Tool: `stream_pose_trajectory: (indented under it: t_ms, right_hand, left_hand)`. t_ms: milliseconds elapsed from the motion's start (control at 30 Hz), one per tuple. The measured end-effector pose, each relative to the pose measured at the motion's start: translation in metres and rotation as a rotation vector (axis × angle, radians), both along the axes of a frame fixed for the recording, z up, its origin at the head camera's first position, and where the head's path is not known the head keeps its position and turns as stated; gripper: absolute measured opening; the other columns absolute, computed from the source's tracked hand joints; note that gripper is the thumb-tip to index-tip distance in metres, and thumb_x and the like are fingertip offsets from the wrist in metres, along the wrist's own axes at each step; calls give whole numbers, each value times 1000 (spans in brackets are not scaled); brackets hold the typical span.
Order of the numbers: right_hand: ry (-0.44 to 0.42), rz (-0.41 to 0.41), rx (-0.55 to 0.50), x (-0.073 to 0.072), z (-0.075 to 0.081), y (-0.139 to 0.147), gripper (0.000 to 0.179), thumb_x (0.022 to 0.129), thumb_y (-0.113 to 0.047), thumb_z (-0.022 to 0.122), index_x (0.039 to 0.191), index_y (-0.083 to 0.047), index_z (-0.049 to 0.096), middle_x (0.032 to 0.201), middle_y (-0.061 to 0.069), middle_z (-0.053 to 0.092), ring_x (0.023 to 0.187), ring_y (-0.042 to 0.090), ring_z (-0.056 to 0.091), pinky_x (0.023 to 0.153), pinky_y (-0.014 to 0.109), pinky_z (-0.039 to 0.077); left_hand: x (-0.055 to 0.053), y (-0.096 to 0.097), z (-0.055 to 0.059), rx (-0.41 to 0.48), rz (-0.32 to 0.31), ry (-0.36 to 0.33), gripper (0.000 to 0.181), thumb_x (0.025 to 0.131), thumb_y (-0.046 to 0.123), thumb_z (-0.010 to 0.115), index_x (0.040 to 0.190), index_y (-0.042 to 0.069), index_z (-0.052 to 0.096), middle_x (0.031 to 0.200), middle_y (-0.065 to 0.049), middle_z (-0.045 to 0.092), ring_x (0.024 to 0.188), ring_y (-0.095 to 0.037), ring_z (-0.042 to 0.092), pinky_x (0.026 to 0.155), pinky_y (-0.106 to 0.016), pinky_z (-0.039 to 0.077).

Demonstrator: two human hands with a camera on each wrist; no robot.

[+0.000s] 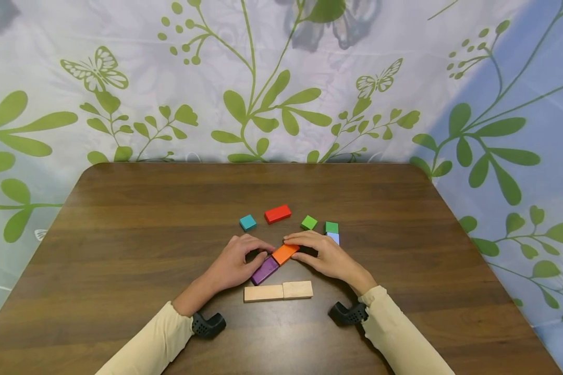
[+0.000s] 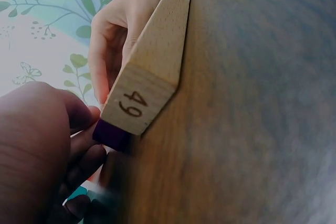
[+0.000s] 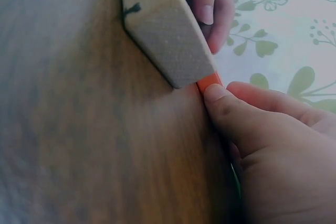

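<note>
Your right hand (image 1: 327, 256) pinched the orange block (image 1: 285, 254) against the purple block (image 1: 265, 271) at its eight o'clock, seemingly keeping ends together; your left hand (image 1: 232, 263), half-curled, touched the purple, grip unclear

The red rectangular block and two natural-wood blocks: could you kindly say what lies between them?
The head view shows both hands' fingertips, an orange rectangular block and a purple rectangular block lying end to end.

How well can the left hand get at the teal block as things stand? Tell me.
Probably yes: the teal block lies just beyond the left hand, with apparently only bare table between. That hand is at the purple block, so it would likely leave that first.
</note>
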State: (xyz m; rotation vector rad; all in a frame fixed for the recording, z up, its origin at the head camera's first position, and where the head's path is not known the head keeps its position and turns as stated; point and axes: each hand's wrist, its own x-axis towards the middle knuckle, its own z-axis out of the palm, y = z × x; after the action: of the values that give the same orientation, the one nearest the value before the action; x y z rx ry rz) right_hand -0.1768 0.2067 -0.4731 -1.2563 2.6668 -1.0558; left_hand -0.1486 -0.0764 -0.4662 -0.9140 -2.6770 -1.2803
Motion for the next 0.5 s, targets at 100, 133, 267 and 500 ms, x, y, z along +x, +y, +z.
stream_pose_trajectory:
  t_ms: [100,133,267,500]
  right_hand:
    - [-10,-1,-2,0,0,-1,38,99,-21,71,137,-17,68,141,-4,64,132,16,59,106,38,51]
    - [-11,-2,-2,0,1,-1,38,99,-22,71,137,-17,68,141,-4,64,132,16,59,106,38,51]
    - [-8,0,-4,0,1,-1,39,99,-22,72,137,-17,68,141,-4,64,132,17,59,105,38,52]
    - [-23,-4,-2,1,1,-1,39,99,-24,71,138,-20,67,142,-5,63,133,16,58,106,38,51]
  left_hand:
    - [1,0,-1,0,-3,21,20,99,14,69,116,18,78,112,5,76,107,-15,63,87,-38,41]
    - [1,0,-1,-2,-4,28,20,99,14,69,116,18,78,112,6,76,107,-15,64,87,-38,41]
    - [0,0,0,-13,-10,40,20,98,14,71,116,18,78,111,5,76,105,-15,63,85,-37,40]
    - [1,0,1,-25,-18,36,21,95,14,75,115,18,78,111,5,76,106,-15,63,86,-36,41]
